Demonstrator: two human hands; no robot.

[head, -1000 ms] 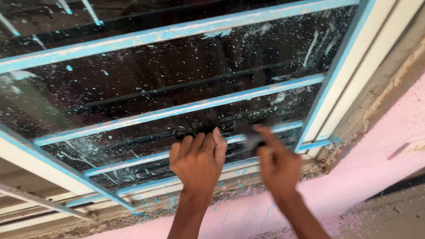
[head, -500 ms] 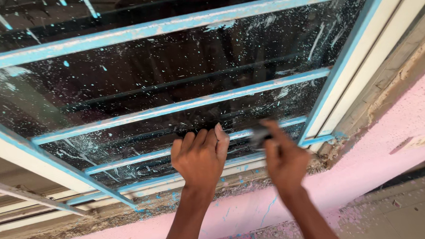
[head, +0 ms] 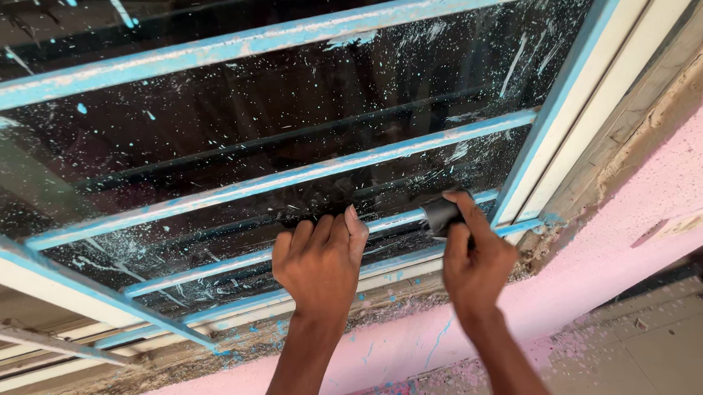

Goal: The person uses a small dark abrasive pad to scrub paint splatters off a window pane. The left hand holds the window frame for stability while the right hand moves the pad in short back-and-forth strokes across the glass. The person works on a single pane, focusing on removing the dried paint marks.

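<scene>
From the head camera, the left hand (head: 322,260) lies flat against the window pane (head: 234,135), fingers together and pointing up, palm on the glass just above the bottom edge of the window; its grip is spread flat and holds nothing. Just beside it, toward the pane's lower right corner, the right hand (head: 470,258) pinches a small dark scraper (head: 441,215) between thumb and forefinger, grip closed on it. The scraper's upper end touches the glass, close to the light-blue vertical frame bar (head: 550,112) and against the lowest of the light-blue horizontal bars (head: 288,178) that cross the window.

The glass is dark and speckled all over with light-blue and white paint spatter, thickest near the bottom edge and along the right side. A cream outer frame (head: 614,91) runs beside the blue bar on the right. Below the hands, the rough sill (head: 395,292) is crumbly and littered with paint flecks. Under it the pink wall (head: 673,182) slopes down to the right, with blue drips near the left wrist. A grey tiled floor (head: 647,365) shows at the lower right, dusted with pink specks.
</scene>
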